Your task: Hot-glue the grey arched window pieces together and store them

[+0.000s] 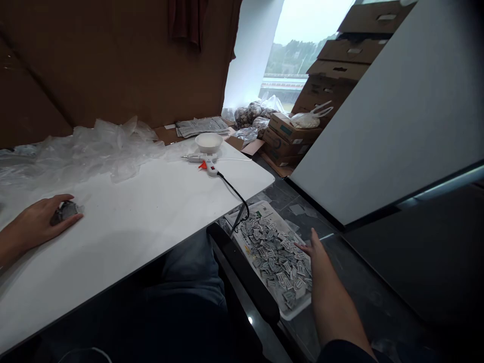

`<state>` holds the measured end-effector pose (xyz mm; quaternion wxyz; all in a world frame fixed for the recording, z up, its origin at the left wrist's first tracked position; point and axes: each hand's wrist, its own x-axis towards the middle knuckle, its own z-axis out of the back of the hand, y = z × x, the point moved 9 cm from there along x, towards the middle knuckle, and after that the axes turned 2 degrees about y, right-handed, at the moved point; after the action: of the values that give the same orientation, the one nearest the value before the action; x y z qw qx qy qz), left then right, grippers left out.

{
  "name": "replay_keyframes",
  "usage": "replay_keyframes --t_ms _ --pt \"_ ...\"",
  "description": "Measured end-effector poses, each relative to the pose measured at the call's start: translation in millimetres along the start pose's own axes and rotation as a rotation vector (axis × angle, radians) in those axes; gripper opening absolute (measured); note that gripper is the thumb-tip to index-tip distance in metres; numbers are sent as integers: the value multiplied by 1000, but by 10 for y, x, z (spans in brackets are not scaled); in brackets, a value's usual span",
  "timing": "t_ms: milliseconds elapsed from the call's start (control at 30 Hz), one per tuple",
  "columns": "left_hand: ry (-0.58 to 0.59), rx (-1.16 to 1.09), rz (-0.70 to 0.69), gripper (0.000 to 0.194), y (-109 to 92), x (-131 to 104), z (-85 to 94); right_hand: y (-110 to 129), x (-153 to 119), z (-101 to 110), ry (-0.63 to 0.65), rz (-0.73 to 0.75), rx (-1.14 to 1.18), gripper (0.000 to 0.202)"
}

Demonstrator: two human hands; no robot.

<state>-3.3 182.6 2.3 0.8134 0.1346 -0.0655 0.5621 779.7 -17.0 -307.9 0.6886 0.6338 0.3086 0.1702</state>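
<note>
At the left of the white table, my left hand (41,222) curls its thumb and fingers round a small dark grey object (67,210); its exact kind is hard to make out. My right hand (311,244) hangs over the right edge of a white tray (294,313), thumb and fingers apart, with nothing visible in it. Many small grey and white flat pieces (270,252) with rounded outlines lie heaped in that tray, low down beside the chair. Whether my right fingers touch any of them I cannot tell.
A white glue gun (210,166) with a red trigger and black cord lies on the table (151,212) near a white bowl (208,142). Clear plastic bags (102,146) cover the back left. A chair armrest (245,275) stands between table and tray. Cardboard boxes (289,136) are stacked beyond.
</note>
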Motion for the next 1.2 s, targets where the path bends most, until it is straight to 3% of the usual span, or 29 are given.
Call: replay_keyframes --t_ms 100,167,233,300,333,400,433,533,600,633,700,767,833,933,1033,1100,1200 --pt "-9 -38 34 58 -84 5 69 131 43 -104 -61 -175 157 24" --pt "-40 -89 74 58 -167 -12 178 519 1 -238 -65 -134 274 17" --pt "-71 -146 56 57 -340 -38 314 1090 -190 -416 -58 20 386 19" --pt "-228 -190 -29 59 -598 -96 582 1775 -605 -853 198 247 487 26" --pt "-293 -204 -93 62 -759 -138 708 2020 -886 -1094 302 285 471 28" --pt "-391 -258 -267 67 -1132 -258 932 2382 -1569 -1660 567 334 427 28" --pt "-409 -284 -349 71 -1323 -326 1012 2491 -1980 -1992 774 342 411 29" --pt "-431 -317 -620 85 -1913 -593 1189 2518 -3180 -2790 1323 307 343 51" --pt "-431 -282 -745 86 -2246 -765 1247 2370 -3778 -3130 1597 184 304 68" --pt "-452 -265 -791 82 -2380 -844 1281 2329 -3988 -3236 1686 158 307 72" --pt "-477 -200 -883 72 -2618 -968 1319 2313 -4192 -3374 1706 230 270 63" --pt "-529 -148 -928 60 -2767 -1028 1375 2330 -4275 -3445 1667 339 200 38" --pt "-575 -124 -934 53 -2850 -1020 1434 2340 -4279 -3474 1605 336 190 27" --pt "-573 -110 -932 60 -2931 -952 1461 2319 -4155 -3436 1468 125 289 32" --pt "-526 -143 -919 72 -2968 -931 1440 2352 -3898 -3210 1358 -88 346 20" --pt "-487 -223 -909 77 -2963 -972 1456 2490 -3519 -2901 1265 -96 369 29" --pt "-331 -428 -899 74 -2951 -1047 1552 2613 -2404 -2120 798 -13 442 37"
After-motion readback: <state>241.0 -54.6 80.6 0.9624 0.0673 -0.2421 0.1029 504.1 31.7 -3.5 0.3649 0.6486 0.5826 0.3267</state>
